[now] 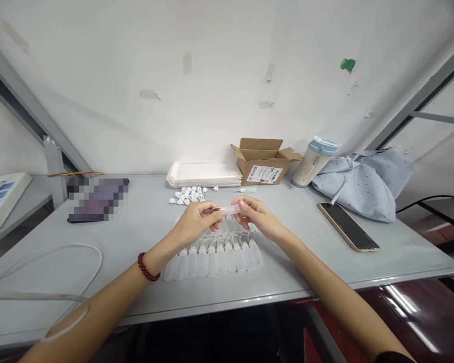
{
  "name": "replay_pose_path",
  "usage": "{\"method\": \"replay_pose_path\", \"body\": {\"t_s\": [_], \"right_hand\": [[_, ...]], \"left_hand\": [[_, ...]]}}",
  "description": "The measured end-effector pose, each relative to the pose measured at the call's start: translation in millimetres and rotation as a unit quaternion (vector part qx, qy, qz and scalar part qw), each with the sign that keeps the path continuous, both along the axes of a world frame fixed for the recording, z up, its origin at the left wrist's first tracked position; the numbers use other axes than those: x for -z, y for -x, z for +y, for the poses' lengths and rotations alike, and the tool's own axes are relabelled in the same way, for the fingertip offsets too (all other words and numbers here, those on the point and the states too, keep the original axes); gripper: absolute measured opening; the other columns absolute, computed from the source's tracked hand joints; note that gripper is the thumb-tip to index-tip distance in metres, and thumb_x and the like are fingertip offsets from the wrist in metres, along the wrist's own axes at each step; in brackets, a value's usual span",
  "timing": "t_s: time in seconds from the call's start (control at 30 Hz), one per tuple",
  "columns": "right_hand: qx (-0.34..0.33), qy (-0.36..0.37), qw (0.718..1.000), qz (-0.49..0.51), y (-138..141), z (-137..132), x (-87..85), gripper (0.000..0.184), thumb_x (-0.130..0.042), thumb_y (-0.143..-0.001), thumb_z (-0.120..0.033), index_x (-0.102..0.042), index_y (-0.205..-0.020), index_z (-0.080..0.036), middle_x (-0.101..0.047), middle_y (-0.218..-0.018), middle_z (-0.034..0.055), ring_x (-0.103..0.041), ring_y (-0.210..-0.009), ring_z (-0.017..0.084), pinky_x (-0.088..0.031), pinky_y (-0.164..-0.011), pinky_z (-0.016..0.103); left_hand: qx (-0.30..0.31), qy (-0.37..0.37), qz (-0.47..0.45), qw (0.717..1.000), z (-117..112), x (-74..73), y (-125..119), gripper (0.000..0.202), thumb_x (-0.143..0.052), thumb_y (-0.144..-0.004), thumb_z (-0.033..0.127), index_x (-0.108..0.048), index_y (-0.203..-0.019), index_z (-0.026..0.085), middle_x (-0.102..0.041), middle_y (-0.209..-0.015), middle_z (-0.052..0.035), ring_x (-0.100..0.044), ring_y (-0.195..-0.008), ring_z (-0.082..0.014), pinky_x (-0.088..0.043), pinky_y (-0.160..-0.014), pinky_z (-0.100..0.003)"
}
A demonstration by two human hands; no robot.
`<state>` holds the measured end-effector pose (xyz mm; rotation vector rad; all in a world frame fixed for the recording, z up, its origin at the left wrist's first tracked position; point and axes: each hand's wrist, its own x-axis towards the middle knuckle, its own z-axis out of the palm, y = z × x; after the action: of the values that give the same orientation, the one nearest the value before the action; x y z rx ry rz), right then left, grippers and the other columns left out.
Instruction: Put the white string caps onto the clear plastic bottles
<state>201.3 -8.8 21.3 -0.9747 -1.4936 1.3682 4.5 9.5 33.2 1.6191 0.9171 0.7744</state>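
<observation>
Between both hands is a small translucent plastic bottle (232,208), held sideways above the table. My left hand (201,218) pinches its white cap end, where a thin loop shows. The bottle's body is gripped by the fingers of my right hand (255,214). Below the hands lie rows of similar bottles (212,261) with white tops and thin looped strips; part of the back row is hidden by the hands. Behind my left hand sits a loose pile of small white caps (189,194). Another bottle (246,190) lies alone just behind my right hand.
At the wall stand a stack of white trays (206,172) and an open cardboard box (263,169). A tumbler (313,162), a light blue cloth bag (366,184) and a phone (348,227) are at right. A white cable (94,252) crosses the left side of the grey table (287,282).
</observation>
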Motion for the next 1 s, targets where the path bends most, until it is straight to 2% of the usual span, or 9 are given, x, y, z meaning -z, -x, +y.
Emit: {"method": "replay_pose_path", "body": {"t_s": [0.13,0.3,0.4,0.6,0.7,0.8,0.87,0.93,1.0], "right_hand": [[0.032,-0.027,0.999,-0.021,0.7,0.7,0.7,0.038,-0.059,-0.081,-0.054,-0.055,-0.091,-0.017,-0.054,-0.065,-0.0031,-0.045,-0.049,0.008,-0.038,-0.047,0.023],[0.044,-0.047,0.997,-0.042,-0.2,-0.4,-0.7,0.04,-0.057,-0.081,-0.055,-0.058,-0.091,-0.016,-0.057,-0.065,-0.0013,-0.047,-0.05,0.009,-0.039,-0.049,0.025],[0.043,-0.058,0.996,-0.058,-0.1,-1.2,-1.8,0.039,-0.056,-0.082,-0.055,-0.058,-0.087,-0.017,-0.055,-0.061,-0.002,-0.046,-0.049,0.009,-0.037,-0.049,0.025],[0.045,-0.057,0.995,-0.074,-0.6,-1.8,-1.2,0.039,-0.055,-0.083,-0.055,-0.057,-0.082,-0.017,-0.052,-0.056,-0.0037,-0.044,-0.047,0.009,-0.036,-0.05,0.025],[0.043,-0.06,0.995,-0.067,-0.5,-1.7,-1.4,0.037,-0.054,-0.085,-0.053,-0.058,-0.083,-0.016,-0.052,-0.057,-0.0036,-0.044,-0.048,0.009,-0.036,-0.05,0.025],[0.033,-0.06,0.995,-0.066,0.4,-2.5,-3.2,0.037,-0.055,-0.084,-0.052,-0.06,-0.088,-0.016,-0.054,-0.061,-0.0023,-0.045,-0.049,0.009,-0.037,-0.05,0.025],[0.051,-0.074,0.993,-0.076,1.5,-4.1,-4.7,0.036,-0.06,-0.081,-0.051,-0.063,-0.092,-0.016,-0.053,-0.061,-0.0025,-0.046,-0.051,0.01,-0.038,-0.05,0.025],[0.083,-0.093,0.989,-0.083,2.8,-6.3,-5.7,0.034,-0.064,-0.078,-0.048,-0.065,-0.092,-0.017,-0.051,-0.059,-0.0031,-0.047,-0.051,0.01,-0.038,-0.05,0.025],[0.104,-0.102,0.986,-0.078,4.2,-8.1,-5.4,0.032,-0.066,-0.077,-0.047,-0.066,-0.088,-0.017,-0.051,-0.057,-0.0032,-0.045,-0.049,0.01,-0.037,-0.049,0.025]], "left_hand": [[0.021,0.055,-0.013,0.998,0.2,-1.7,0.1,0.031,-0.061,-0.082,0.042,-0.063,-0.07,0.013,-0.061,-0.068,-0.002,-0.058,-0.056,-0.0118,-0.049,-0.053,-0.024],[0.052,0.104,-0.005,0.993,-2.1,0.4,-0.8,0.038,-0.056,-0.085,0.048,-0.065,-0.08,0.011,-0.06,-0.066,-0.0028,-0.057,-0.055,-0.0124,-0.049,-0.05,-0.025],[0.05,0.092,-0.007,0.994,-1.8,2.3,-1.2,0.038,-0.055,-0.085,0.048,-0.065,-0.078,0.011,-0.06,-0.066,-0.003,-0.057,-0.054,-0.0121,-0.048,-0.05,-0.025],[0.053,-0.008,0.053,0.997,-0.8,1.8,0.9,0.038,-0.052,-0.087,0.046,-0.066,-0.073,0.013,-0.064,-0.072,-0.004,-0.057,-0.057,-0.0114,-0.049,-0.057,-0.025],[0.062,0.025,0.041,0.997,-0.6,1.8,1.1,0.042,-0.05,-0.087,0.049,-0.066,-0.074,0.013,-0.065,-0.077,-0.0061,-0.057,-0.061,-0.0128,-0.049,-0.056,-0.025],[0.065,0.075,0.001,0.995,-0.1,0.8,0.7,0.042,-0.053,-0.086,0.051,-0.065,-0.074,0.012,-0.061,-0.067,-0.0038,-0.056,-0.059,-0.0133,-0.048,-0.054,-0.026],[0.062,0.091,-0.009,0.994,-0.1,-1.1,0.8,0.04,-0.055,-0.084,0.05,-0.064,-0.073,0.013,-0.057,-0.062,-0.0014,-0.054,-0.054,-0.0121,-0.047,-0.053,-0.026],[0.06,0.077,-0.008,0.995,-0.9,-3.6,1.5,0.04,-0.056,-0.084,0.049,-0.062,-0.068,0.013,-0.058,-0.063,-0.0017,-0.052,-0.054,-0.0117,-0.047,-0.054,-0.026],[0.059,0.022,0.019,0.998,-2.7,-5.6,2.1,0.039,-0.054,-0.085,0.047,-0.061,-0.065,0.014,-0.06,-0.067,-0.0029,-0.053,-0.056,-0.0123,-0.046,-0.055,-0.026]]}}
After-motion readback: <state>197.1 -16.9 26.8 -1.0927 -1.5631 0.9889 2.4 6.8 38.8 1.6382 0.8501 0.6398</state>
